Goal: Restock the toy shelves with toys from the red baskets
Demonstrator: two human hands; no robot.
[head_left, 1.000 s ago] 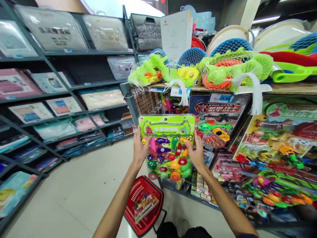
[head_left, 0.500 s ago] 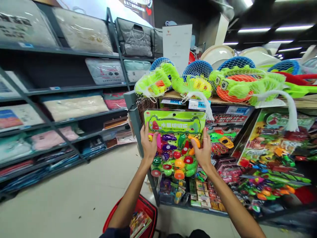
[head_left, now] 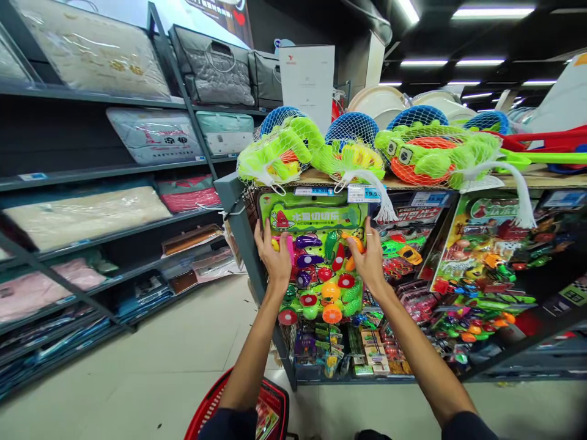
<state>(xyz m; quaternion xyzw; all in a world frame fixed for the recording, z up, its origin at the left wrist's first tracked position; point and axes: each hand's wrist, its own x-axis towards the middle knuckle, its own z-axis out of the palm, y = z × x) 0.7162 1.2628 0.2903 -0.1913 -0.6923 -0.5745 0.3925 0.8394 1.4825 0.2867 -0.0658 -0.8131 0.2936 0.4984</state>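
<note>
A green toy-food pack (head_left: 321, 263) is gripped upright by its side edges in the left hand (head_left: 276, 258) and right hand (head_left: 368, 260) (thumbs over its front), just below the price labels (head_left: 364, 194).

Floor (head_left: 183, 354): pale, glossy tile with visible joints. Left side: dark-gray metal shelving unit (head_left: 92, 98), multiple tiers. Right side: gray-framed display rack (head_left: 241, 214). Rear: black wall (head_left: 302, 24), pale column (head_left: 375, 61). Overhead: dark ceiling (head_left: 435, 40) with lit linear fixtures (head_left: 493, 12).
</note>
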